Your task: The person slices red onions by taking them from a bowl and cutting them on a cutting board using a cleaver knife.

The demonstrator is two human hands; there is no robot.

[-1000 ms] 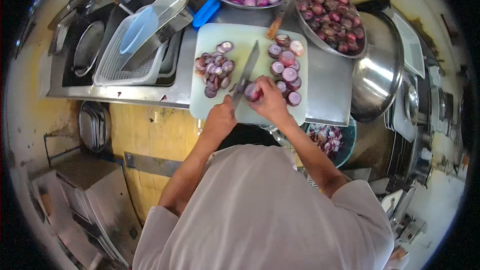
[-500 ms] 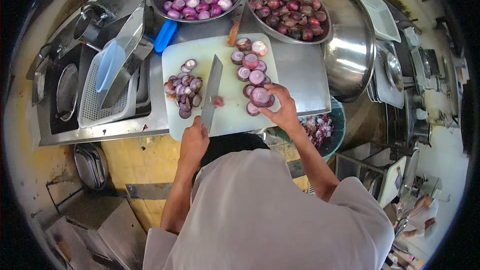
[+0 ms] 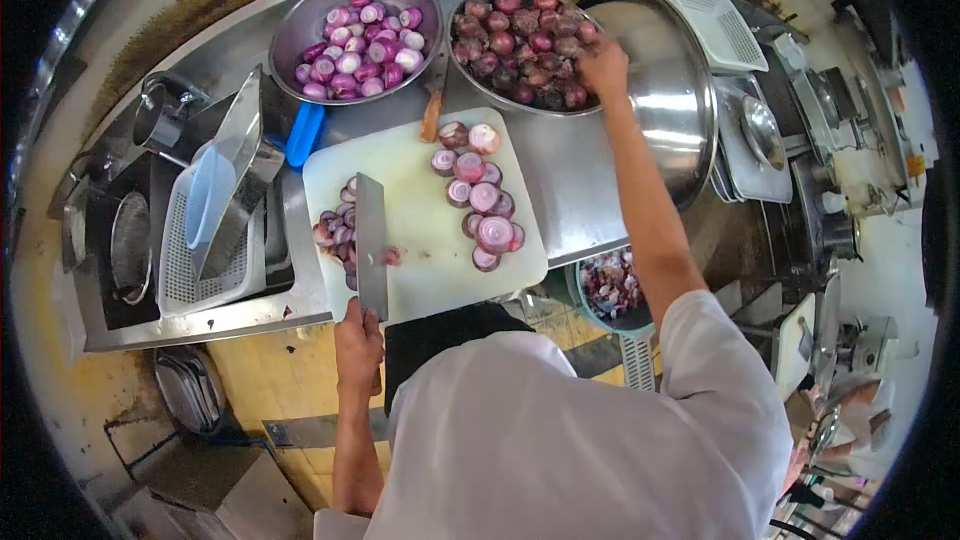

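My left hand is wrapped round the handle of a cleaver, its broad blade upright over the left part of the white cutting board. Cut onion ends lie in a pile just left of the blade and are partly hidden by it. Along the board's right side are several halved red onions, most with cut faces up. My right hand reaches over the right rim of a steel bowl of unpeeled red onions. Its fingertips are down among the onions, and their grip is hidden.
A bowl of peeled onions stands at the back left. A wooden-handled tool and a blue handle lie behind the board. A large steel pot is at right. Below the counter edge sits a tub of onion skins.
My right hand has left the halved onions on the board and moved up and right to the unpeeled onions. My left hand has shifted the cleaver left, closer to the cut ends.
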